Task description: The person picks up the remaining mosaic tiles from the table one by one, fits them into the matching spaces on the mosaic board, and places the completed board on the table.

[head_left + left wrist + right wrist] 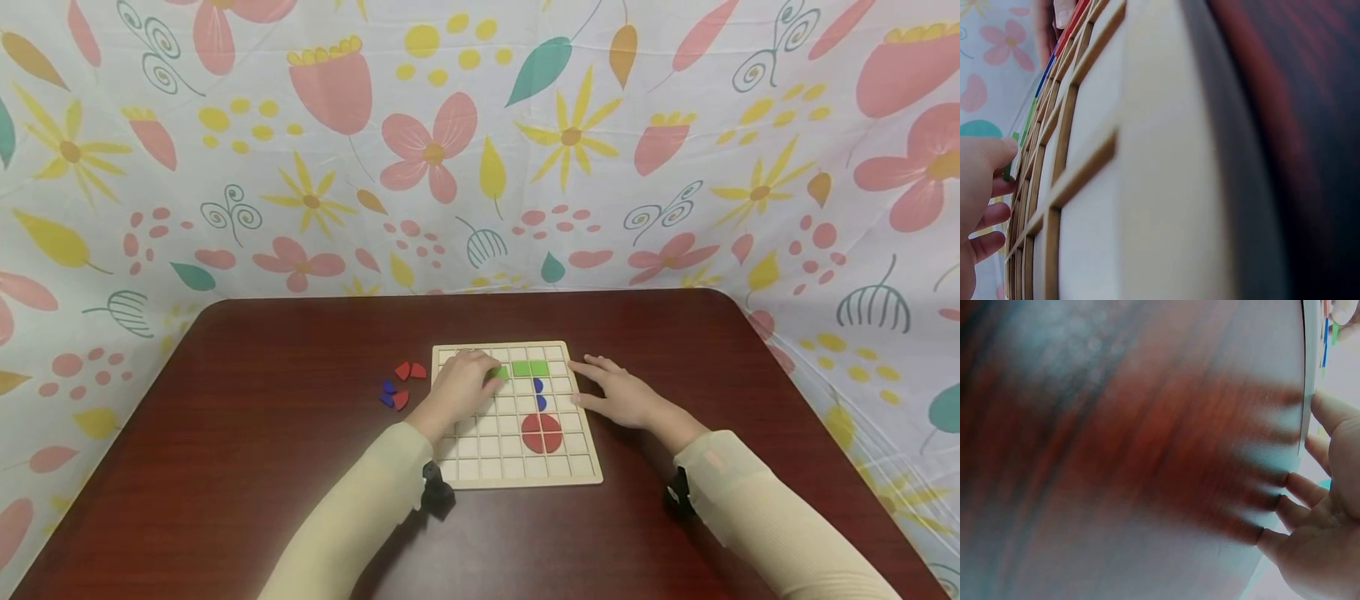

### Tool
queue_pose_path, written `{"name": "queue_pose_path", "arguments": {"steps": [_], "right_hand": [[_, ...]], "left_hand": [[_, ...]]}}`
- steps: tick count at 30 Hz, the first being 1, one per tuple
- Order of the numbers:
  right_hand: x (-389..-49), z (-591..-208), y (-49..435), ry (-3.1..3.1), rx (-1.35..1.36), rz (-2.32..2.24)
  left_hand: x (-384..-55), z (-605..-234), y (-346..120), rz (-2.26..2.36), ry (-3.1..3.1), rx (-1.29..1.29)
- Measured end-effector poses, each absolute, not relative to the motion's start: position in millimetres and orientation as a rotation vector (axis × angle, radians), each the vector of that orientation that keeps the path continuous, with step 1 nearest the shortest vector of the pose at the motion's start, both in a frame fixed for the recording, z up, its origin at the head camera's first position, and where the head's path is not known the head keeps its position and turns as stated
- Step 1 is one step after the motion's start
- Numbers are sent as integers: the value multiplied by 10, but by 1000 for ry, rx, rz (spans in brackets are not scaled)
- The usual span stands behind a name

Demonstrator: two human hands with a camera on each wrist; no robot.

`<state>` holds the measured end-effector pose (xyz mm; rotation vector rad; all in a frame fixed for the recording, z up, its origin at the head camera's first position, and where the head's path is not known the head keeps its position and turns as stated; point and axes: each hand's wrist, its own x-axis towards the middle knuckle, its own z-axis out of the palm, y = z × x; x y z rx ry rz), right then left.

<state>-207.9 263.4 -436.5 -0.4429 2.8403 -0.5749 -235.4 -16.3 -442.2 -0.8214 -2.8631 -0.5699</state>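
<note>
A wooden grid board lies on the table. My left hand is over its upper left part, pinching a green square tile between thumb and forefinger; the left wrist view shows this tile tilted on edge close above the grid. Two more green squares lie side by side in the upper cells. Below them are two blue half-round pieces and a red disc made of quarter pieces. At the board's right edge rests my right hand, fingers spread and relaxed, with thumb and forefinger at the rim.
Left of the board lie a few loose red wedges and blue pieces on the dark red-brown table. Behind the table's far edge hangs a flower-patterned cloth. A black wrist camera overlaps the board's lower left corner.
</note>
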Motion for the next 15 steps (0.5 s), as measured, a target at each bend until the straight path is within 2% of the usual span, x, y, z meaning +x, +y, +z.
{"name": "queue_pose_path", "arguments": {"steps": [15], "right_hand": [[-2077,-4361,2625,2842,-436,-576]], "left_hand": [[-2398,-4444,-83,-468,-2817,-840]]}}
